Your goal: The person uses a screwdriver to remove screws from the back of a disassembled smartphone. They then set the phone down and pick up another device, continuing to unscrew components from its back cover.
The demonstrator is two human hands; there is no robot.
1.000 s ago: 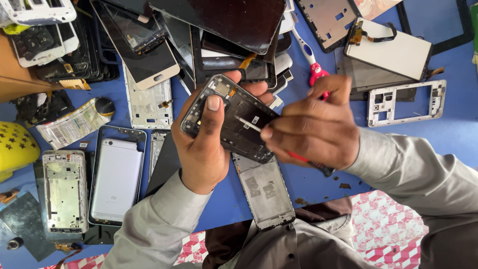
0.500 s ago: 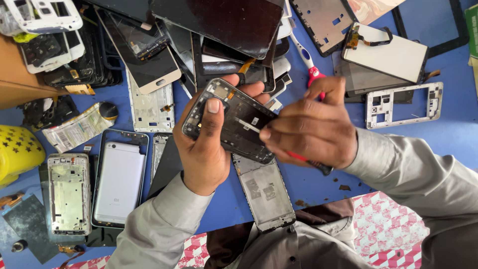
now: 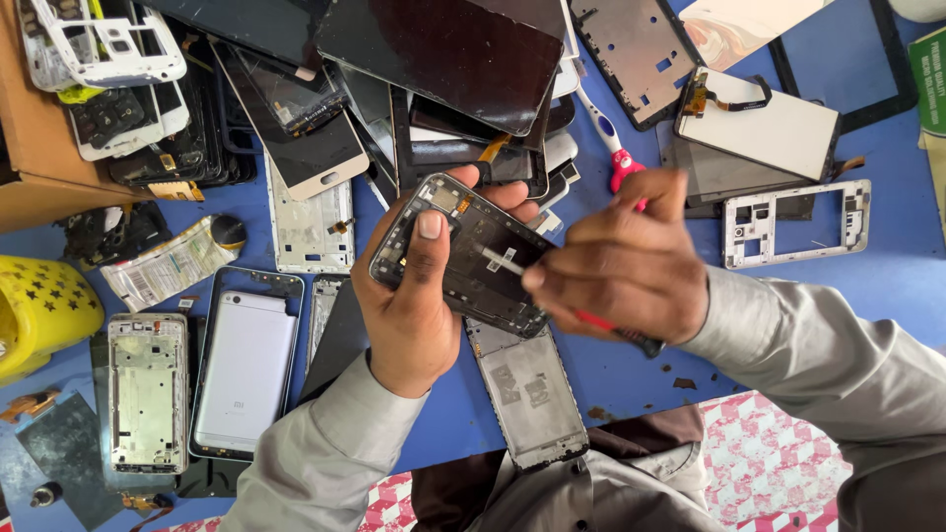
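Observation:
My left hand grips a black opened phone body, held tilted above the blue table, thumb lying across its inner side. My right hand pinches a slim screwdriver with a red handle that sticks out below the palm; its metal tip rests against the inside of the phone body. Directly under the hands lies a grey metal phone frame.
The blue table is strewn with phone parts: a silver phone back, a bare frame, a white frame, dark screens piled at the back, a yellow container and a cardboard box at left.
The phone body and both hands stay almost in place; the right hand has shifted slightly and the screwdriver tip moves a little over the phone's inside.

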